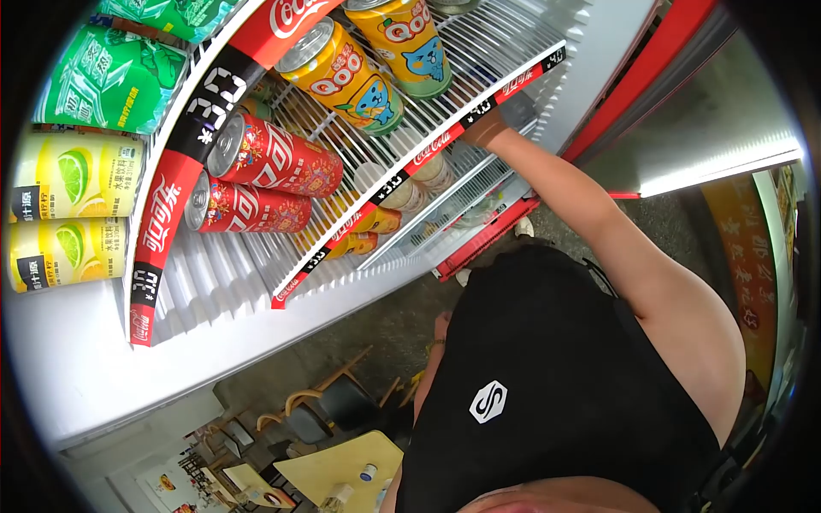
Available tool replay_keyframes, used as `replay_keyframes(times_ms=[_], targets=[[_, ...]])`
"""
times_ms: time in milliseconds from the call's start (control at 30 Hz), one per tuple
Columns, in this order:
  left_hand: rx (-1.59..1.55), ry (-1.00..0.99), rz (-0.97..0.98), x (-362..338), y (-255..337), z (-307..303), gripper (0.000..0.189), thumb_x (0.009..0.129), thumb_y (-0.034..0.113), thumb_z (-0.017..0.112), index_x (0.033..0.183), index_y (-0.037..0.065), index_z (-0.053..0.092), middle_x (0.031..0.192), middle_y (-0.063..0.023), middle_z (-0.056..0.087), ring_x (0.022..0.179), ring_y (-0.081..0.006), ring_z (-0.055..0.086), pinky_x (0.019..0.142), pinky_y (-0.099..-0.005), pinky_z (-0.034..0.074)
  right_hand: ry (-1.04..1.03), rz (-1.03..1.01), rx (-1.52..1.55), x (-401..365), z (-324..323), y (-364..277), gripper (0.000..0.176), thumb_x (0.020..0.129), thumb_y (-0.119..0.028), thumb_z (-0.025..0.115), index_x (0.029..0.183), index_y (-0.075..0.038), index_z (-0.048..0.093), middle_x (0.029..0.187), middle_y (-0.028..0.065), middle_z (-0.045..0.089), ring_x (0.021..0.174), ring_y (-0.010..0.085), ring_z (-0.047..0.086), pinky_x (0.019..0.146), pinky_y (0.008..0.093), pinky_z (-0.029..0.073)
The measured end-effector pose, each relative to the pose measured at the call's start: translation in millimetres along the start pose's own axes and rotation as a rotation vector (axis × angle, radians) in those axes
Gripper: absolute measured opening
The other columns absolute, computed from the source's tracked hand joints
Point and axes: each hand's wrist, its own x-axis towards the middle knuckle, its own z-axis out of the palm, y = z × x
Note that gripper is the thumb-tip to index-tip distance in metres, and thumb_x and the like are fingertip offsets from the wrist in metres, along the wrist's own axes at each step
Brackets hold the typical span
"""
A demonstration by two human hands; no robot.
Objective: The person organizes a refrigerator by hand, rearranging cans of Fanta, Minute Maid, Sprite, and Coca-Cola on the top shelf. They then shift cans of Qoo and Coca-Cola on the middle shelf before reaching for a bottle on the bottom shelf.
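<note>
My right hand (511, 113) reaches in under the front edge of a wire shelf (466, 90) in a drinks cooler. The shelf hides its fingers, and what they touch cannot be made out. Pale-topped cups or containers (432, 173) stand on the level below, left of my right wrist. Low beside my body hangs my left hand (442, 326), small and partly hidden by the black top (547, 342), its fingers not clear. Yellow Qoo cans (355, 85) and red cola cans (278, 158) lie or stand on the shelves above.
Green packs (111, 79) and yellow lime-drink cans (73, 175) fill the left end of the upper shelf. The open glass door (710, 128) stands at the right. Chairs (346, 402) and a pale table (342, 470) are on the floor at the lower left.
</note>
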Motion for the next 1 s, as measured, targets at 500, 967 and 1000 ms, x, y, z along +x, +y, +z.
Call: replay_keyframes(times_ms=[500, 967, 1000], targets=[[-0.048, 0.033, -0.044, -4, 9, 4, 0.046, 0.103, 0.038, 0.064, 0.117, -0.005, 0.072, 0.101, -0.0212, 0.077, 0.094, -0.0273, 0.075, 0.084, -0.0406, 0.055, -0.179, 0.168, 0.154, -3, -39, -29, 0.038, 0.091, -0.035, 0.070, 0.118, -0.009, 0.071, 0.118, 0.0179, 0.073, 0.107, 0.0381, 0.069, 0.091, 0.0479, 0.057], [-0.080, 0.059, 0.026, -4, 20, -3, 0.050, 0.105, 0.041, 0.059, 0.101, -0.007, 0.071, 0.091, -0.0221, 0.075, 0.086, -0.0275, 0.073, 0.078, -0.0419, 0.054, -0.239, 0.496, 0.637, -49, -71, -22, 0.101, 0.082, -0.045, 0.087, 0.153, 0.000, 0.032, 0.139, 0.0277, 0.059, 0.130, 0.0417, 0.059, 0.109, 0.0448, 0.049], [-0.034, 0.066, 0.005, -2, 18, -2, 0.050, 0.105, 0.041, 0.059, 0.102, -0.007, 0.071, 0.091, -0.0220, 0.075, 0.086, -0.0278, 0.073, 0.078, -0.0415, 0.054, -0.181, 0.440, 0.629, -51, -71, -18, 0.103, 0.082, -0.046, 0.088, 0.154, 0.000, 0.032, 0.139, 0.0277, 0.059, 0.130, 0.0415, 0.060, 0.109, 0.0449, 0.049]])
